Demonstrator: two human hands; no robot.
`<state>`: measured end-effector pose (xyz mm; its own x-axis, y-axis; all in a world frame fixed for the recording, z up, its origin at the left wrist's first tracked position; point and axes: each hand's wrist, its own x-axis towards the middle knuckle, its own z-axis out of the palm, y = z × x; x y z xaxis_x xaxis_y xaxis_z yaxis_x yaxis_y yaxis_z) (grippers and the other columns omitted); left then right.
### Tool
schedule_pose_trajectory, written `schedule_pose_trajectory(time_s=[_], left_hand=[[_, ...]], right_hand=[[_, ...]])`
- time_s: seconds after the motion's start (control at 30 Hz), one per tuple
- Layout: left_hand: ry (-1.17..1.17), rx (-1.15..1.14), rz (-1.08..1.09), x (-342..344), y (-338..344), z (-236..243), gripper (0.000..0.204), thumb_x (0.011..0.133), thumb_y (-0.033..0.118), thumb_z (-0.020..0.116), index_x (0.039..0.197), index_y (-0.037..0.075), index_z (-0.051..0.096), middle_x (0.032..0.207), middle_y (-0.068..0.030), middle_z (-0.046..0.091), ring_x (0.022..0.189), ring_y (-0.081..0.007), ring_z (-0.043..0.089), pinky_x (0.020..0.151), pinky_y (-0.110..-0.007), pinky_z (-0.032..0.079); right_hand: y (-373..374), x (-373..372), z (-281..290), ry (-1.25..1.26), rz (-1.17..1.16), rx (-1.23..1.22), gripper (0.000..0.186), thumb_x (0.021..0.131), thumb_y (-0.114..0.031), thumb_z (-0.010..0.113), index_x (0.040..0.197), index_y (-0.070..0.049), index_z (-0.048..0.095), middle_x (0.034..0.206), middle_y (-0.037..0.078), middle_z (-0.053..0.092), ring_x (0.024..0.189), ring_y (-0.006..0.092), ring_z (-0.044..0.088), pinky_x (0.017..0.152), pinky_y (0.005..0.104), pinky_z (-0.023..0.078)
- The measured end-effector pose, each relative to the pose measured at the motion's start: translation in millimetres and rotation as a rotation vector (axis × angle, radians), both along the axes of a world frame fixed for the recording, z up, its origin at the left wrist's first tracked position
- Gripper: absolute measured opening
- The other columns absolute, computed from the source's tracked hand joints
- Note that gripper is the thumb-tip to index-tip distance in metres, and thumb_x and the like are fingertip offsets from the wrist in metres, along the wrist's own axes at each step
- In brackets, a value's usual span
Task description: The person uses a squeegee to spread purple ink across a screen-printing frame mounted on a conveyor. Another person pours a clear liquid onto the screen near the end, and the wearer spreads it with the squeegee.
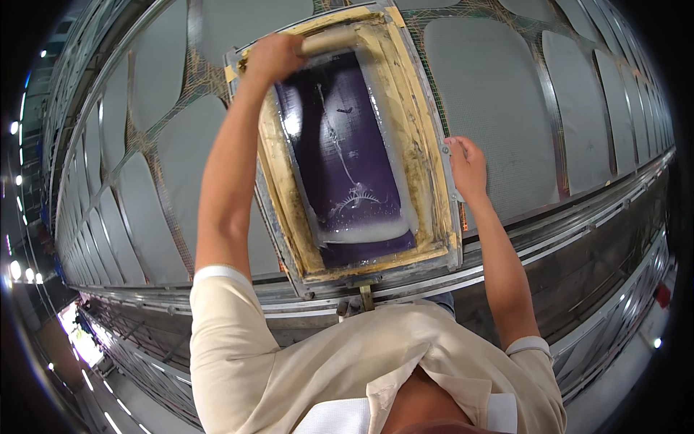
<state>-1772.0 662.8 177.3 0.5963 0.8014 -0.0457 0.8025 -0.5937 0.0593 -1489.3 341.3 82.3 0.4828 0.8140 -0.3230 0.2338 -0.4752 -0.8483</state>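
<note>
A screen printing frame (426, 141), its inner border covered in yellowish tape, lies in front of me. Its purple mesh (340, 163) carries a fine pale design and a band of clear, wet-looking ink (365, 233) near the close end. At the far end of the mesh, my left hand (275, 59) is closed around a pale squeegee (329, 43) that lies crosswise. My right hand (468, 168) holds the frame's right edge with bent fingers; part of the grip is hidden.
The frame rests on a long printing table bearing rows of grey fabric panels (491, 108) to both sides. A metal rail (506, 264) runs along the table's near edge, close to my body. Beyond an aisle on the lower left stands more metal racking (137, 340).
</note>
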Motion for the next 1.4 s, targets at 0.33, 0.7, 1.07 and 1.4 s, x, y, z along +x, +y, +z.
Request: schedule_pose_trajectory(time_s=[0.33,0.7,1.07,1.4], left_hand=[[-0.019,0.016,-0.062,-2.2,-18.3,-17.1,0.029,0.078,0.035,0.081,0.101,0.018,0.078,0.091,-0.0122,0.075,0.086,-0.0358,0.071,0.078,-0.046,0.056],[-0.209,0.002,-0.076,-29.0,-385.7,-19.5,0.028,0.068,0.001,0.072,0.094,0.011,0.073,0.095,-0.0036,0.073,0.077,-0.0242,0.066,0.068,-0.036,0.052],[-0.426,0.110,0.040,-65.0,-394.4,1.1,0.031,0.066,0.003,0.071,0.095,0.013,0.071,0.096,0.0017,0.070,0.086,-0.0223,0.061,0.073,-0.038,0.047],[-0.183,0.031,0.061,-358.4,-369.6,28.4,0.046,0.063,0.001,0.074,0.107,0.012,0.070,0.108,-0.0007,0.072,0.088,-0.0267,0.063,0.078,-0.041,0.048]], right_hand=[[1.4,1.7,-1.8,0.089,-0.060,-0.007,0.030,0.102,-0.028,0.059,0.112,-0.005,0.074,0.057,-0.006,0.045,0.053,0.0039,0.038,0.050,0.0281,0.031],[11.9,7.8,-10.0,0.107,-0.015,-0.003,0.043,0.095,-0.041,0.065,0.114,-0.004,0.073,0.060,0.001,0.054,0.059,0.0100,0.050,0.061,0.0323,0.042],[19.2,-19.2,46.6,0.005,0.072,0.191,0.028,0.099,-0.027,0.064,0.109,-0.003,0.074,0.070,-0.001,0.059,0.062,0.0092,0.051,0.058,0.0298,0.041],[35.3,-348.6,17.4,0.013,-0.053,0.398,0.030,0.094,-0.031,0.069,0.101,-0.003,0.075,0.065,0.004,0.060,0.059,0.0112,0.051,0.058,0.0326,0.043]])
